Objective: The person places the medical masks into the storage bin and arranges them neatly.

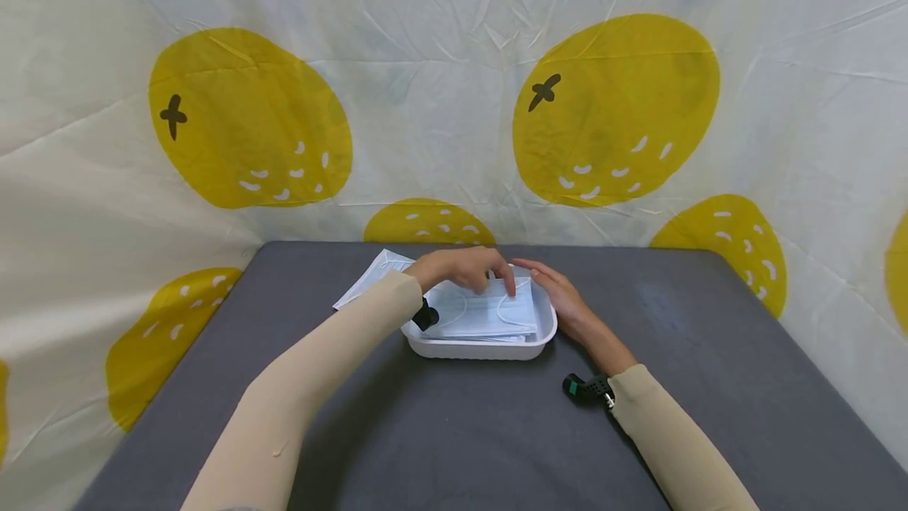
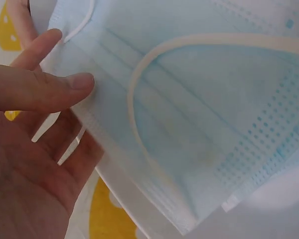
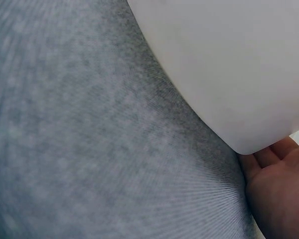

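Observation:
Several light-blue face masks [image 1: 482, 318] lie stacked in a white tray [image 1: 482, 350]. My left hand [image 1: 464, 266] is over the stack, coming in from the left. In the left wrist view, the thumb [image 2: 82, 84] lies over the top mask [image 2: 179, 114] near its edge, apart from the index finger. The other fingers pass behind that edge, and their tips are hidden. My right hand [image 1: 560, 294] rests along the tray's right side with extended fingers. The right wrist view shows its fingers [image 3: 269, 154] against the outer wall of the tray [image 3: 229, 74].
Another mask [image 1: 379, 270] lies just left of the tray, partly covered by my left arm. The dark grey table [image 1: 454, 432] ends at a white curtain [image 1: 433, 117] with yellow fruit prints. A black strap device [image 1: 585, 389] sits at my right wrist.

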{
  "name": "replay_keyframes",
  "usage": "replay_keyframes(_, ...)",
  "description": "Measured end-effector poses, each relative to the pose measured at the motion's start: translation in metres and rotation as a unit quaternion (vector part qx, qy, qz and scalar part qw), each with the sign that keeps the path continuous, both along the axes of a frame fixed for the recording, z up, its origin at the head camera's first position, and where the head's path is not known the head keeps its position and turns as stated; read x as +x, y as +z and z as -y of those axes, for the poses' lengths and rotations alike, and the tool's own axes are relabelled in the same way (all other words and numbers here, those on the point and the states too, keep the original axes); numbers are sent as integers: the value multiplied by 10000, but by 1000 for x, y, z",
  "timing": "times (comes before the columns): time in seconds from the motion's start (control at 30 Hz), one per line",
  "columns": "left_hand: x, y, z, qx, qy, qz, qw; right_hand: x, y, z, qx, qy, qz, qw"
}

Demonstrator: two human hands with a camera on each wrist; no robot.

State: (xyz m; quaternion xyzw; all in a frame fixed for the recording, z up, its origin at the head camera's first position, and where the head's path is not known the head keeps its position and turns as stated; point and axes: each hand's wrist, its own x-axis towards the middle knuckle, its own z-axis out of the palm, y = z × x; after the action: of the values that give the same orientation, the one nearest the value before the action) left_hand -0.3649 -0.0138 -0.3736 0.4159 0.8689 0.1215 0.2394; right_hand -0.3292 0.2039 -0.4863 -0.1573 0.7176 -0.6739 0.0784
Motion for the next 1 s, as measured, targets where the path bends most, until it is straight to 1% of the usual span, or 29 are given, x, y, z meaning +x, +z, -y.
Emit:
replay_keyframes(0.1, -1, 1, 3, 35, 85, -27, 10000, 0, 1, 0, -40, -17, 9, 10000)
replay_keyframes(0.27, -2, 1, 9, 209, 265, -71, 9994, 0, 2, 1, -99, -28, 109, 9999)
replay_keyframes(0.4, -3, -2, 13, 321, 342, -112, 9988, 1, 2, 2, -109, -29, 128, 9999)
replay_keyframes(0.53, -4, -7, 17, 317, 365, -135, 9987, 3, 2, 2, -107, -37, 160, 9998)
replay_keyframes(0.67, -3, -8, 20, 296, 369, -155, 9988, 3, 2, 2, -84, -44, 162, 9998)
replay_keyframes(1.0, -1, -12, 25, 470, 678, -253, 9963, 2, 3, 3, -80, -22, 174, 9998)
